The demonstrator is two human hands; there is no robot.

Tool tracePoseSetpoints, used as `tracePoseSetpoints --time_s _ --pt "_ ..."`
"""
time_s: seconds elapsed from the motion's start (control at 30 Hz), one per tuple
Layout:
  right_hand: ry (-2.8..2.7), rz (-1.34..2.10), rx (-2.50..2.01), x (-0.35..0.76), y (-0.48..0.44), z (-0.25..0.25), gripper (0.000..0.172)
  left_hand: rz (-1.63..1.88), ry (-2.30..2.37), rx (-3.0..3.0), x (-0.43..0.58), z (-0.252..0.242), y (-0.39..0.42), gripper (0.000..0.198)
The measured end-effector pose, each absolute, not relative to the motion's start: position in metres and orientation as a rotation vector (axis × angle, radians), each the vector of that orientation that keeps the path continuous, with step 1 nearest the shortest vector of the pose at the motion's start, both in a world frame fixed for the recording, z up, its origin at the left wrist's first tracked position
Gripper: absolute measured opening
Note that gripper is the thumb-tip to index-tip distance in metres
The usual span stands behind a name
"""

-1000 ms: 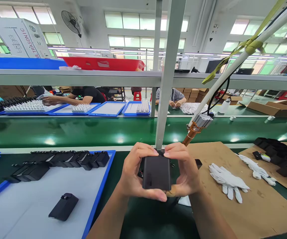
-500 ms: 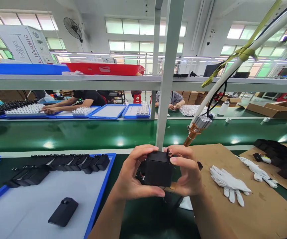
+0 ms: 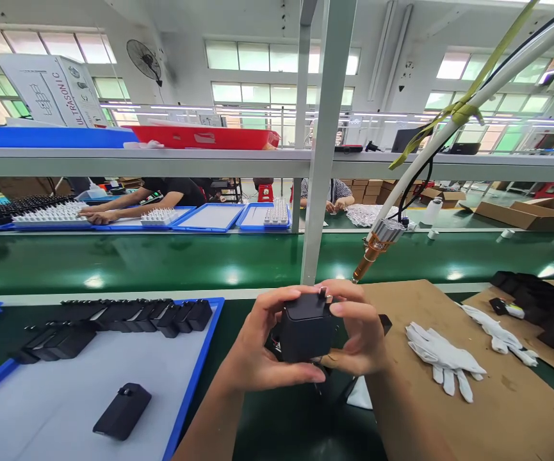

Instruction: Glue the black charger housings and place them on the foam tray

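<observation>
Cradling black casing (image 3: 307, 331), left hand (image 3: 256, 349) and right hand (image 3: 366, 342) fingers clasping it; best steadied by edges, pressure light, prongs (image 3: 325, 295) unpressed.

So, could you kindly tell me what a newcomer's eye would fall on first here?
Probably the black block held up between the left hand and the right hand, near the middle of the view. Next, perhaps, the bright red tray on the shelf above, and the white gloves at the right. On the left, a lone black case lies in a blue-rimmed tray.
</observation>
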State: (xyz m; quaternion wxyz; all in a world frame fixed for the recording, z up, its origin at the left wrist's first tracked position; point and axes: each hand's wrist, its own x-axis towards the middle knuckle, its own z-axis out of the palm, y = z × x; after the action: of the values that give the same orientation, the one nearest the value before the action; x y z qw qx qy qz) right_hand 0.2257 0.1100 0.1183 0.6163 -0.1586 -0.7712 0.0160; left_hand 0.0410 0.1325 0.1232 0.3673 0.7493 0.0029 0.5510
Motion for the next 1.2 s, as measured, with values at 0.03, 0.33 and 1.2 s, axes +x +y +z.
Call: tracePoseSetpoints --time_s 0.03,0.33,1.2 --pt "-1.767 0.078 -0.358 0.226 0.111 0.117 0.066 1.437 0.0 1.925 0.043 0.124 0.132 0.086" --pt "-1.699 0.407 -0.243 0.219 0.114 0.109 0.067 1.727 -0.008 1.967 0.053 0.127 0.129 0.083" --pt "-1.693 0.186 -0.323 0.21 0.111 0.116 0.065 1.861 0.061 2.075 0.05 0.128 0.133 0.083"
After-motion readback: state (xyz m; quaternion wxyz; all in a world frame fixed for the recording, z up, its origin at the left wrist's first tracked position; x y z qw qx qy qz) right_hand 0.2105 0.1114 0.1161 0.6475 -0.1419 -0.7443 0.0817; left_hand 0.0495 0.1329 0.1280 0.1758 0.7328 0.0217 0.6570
